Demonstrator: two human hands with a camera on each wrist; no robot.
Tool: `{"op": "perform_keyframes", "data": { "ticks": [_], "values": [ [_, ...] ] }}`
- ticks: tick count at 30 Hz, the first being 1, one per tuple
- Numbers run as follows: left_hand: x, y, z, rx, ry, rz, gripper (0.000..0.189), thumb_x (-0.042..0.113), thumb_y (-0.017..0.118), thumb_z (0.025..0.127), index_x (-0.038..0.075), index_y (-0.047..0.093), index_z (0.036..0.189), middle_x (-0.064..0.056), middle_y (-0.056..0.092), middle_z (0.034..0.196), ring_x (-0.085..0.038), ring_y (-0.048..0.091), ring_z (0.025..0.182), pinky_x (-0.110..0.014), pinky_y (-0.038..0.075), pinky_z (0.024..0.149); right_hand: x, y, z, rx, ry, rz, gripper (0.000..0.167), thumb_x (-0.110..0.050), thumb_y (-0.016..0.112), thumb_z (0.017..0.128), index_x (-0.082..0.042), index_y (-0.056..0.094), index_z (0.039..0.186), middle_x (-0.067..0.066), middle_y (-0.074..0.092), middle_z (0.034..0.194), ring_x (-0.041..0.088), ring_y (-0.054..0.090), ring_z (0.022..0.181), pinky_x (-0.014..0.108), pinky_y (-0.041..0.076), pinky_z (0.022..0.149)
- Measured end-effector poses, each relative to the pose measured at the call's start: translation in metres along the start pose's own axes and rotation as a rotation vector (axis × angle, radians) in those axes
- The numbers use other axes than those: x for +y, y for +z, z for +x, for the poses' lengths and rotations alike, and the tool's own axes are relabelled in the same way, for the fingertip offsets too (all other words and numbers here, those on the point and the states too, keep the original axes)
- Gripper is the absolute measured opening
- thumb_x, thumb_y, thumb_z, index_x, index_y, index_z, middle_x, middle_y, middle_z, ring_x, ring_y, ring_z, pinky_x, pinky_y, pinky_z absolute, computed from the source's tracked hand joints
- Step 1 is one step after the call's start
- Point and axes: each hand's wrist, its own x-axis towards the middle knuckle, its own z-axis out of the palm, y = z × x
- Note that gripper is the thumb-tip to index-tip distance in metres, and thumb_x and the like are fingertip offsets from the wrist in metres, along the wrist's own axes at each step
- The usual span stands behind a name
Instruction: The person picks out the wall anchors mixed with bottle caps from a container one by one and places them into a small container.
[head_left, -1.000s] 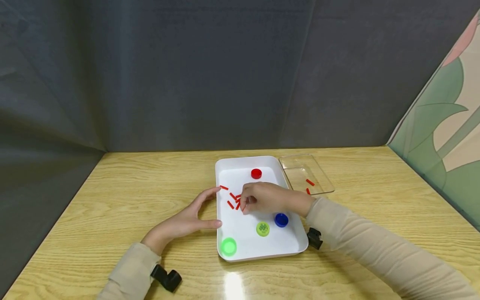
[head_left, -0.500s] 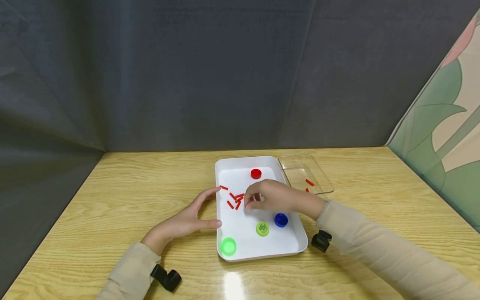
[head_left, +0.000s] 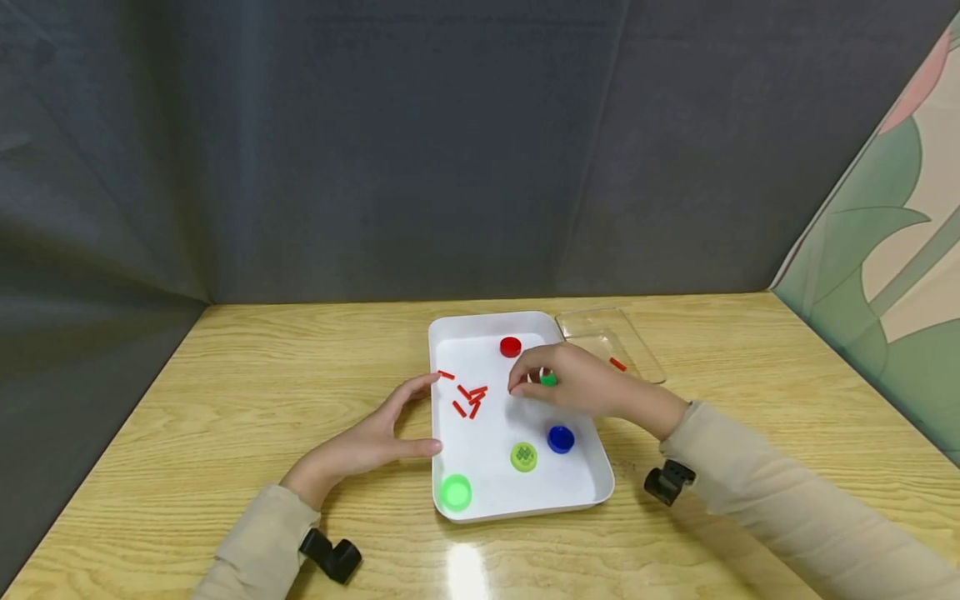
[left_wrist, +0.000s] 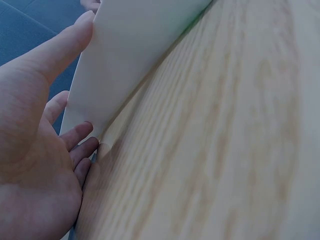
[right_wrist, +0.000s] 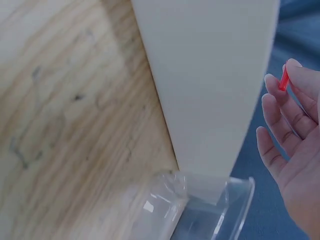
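Observation:
In the head view my right hand (head_left: pixel 573 381) is above the right half of a white tray (head_left: pixel 480 505). Its thumb and fingertip pinch a small red stick (right_wrist: pixel 284 80), plain in the right wrist view. A green round piece (head_left: pixel 549 379) shows partly behind that hand. Several loose red sticks (head_left: pixel 460 409) lie in the left part of the tray. My left hand (head_left: pixel 371 443) rests at the tray's left side, thumb and fingers spread and touching the rim. In the left wrist view its thumb lies against the tray wall (left_wrist: pixel 120 60).
A red cap (head_left: pixel 510 347), a blue cap (head_left: pixel 561 439), a yellow-green cap (head_left: pixel 523 457) and a bright green cap (head_left: pixel 455 493) sit in the tray. Against its right side stands a clear plastic box (head_left: pixel 645 350) with a red stick (head_left: pixel 617 364) visible. A dark curtain (head_left: pixel 405 167) hangs behind the table.
My right hand has lifted from beside the pile of sticks and moved right, toward the clear box, pinching a red stick. The left hand has stayed in place.

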Motion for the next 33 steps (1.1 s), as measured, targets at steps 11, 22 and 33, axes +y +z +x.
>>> {"op": "perform_keyframes", "data": {
  "ticks": [11, 22, 33],
  "values": [
    [0.002, 0.0, -0.001, 0.004, -0.003, 0.0, 0.088, 0.032, 0.078, 0.087, 0.027, 0.024, 0.156, -0.007, 0.017, 0.162, -0.029, 0.007, 0.149, -0.062, 0.007, 0.115, 0.009, -0.011, -0.015, 0.086, 0.032, 0.009, 0.005, -0.013, 0.074, 0.091, -0.013, 0.073, 0.096, -0.009, 0.067, 0.087, 0.011, 0.055, 0.079, 0.032, 0.049, 0.074],
    [0.002, 0.001, -0.001, -0.002, -0.01, 0.0, 0.088, 0.034, 0.078, 0.087, 0.029, 0.023, 0.156, -0.005, 0.019, 0.161, -0.029, 0.008, 0.149, -0.063, 0.008, 0.115, 0.025, -0.025, -0.031, 0.254, 0.044, -0.015, 0.005, -0.01, 0.072, 0.092, -0.015, 0.073, 0.094, -0.009, 0.064, 0.085, 0.012, 0.054, 0.079, 0.035, 0.048, 0.073],
    [0.001, 0.0, 0.0, -0.011, 0.015, -0.012, 0.087, 0.032, 0.078, 0.087, 0.029, 0.024, 0.156, -0.005, 0.021, 0.16, -0.028, 0.011, 0.148, -0.062, 0.008, 0.115, 0.043, -0.034, -0.041, 0.301, 0.069, -0.072, 0.005, -0.009, 0.072, 0.091, -0.012, 0.074, 0.096, -0.007, 0.066, 0.089, 0.012, 0.055, 0.08, 0.036, 0.048, 0.072]
  ]
}}
